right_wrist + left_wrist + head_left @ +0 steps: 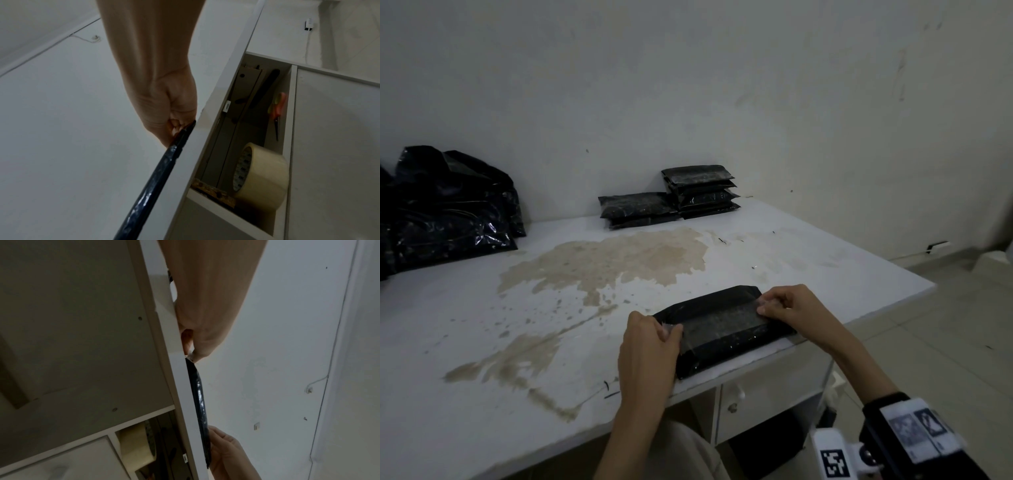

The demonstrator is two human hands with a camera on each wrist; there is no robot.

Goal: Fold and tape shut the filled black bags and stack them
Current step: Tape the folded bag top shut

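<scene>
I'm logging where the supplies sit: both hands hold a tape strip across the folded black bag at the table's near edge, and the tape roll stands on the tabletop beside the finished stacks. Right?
Not quite. The tape roll isn't on the tabletop; the right wrist view shows it in the open compartment under the table. The rest holds: left hand and right hand hold the tape strip across the folded black bag.
</scene>
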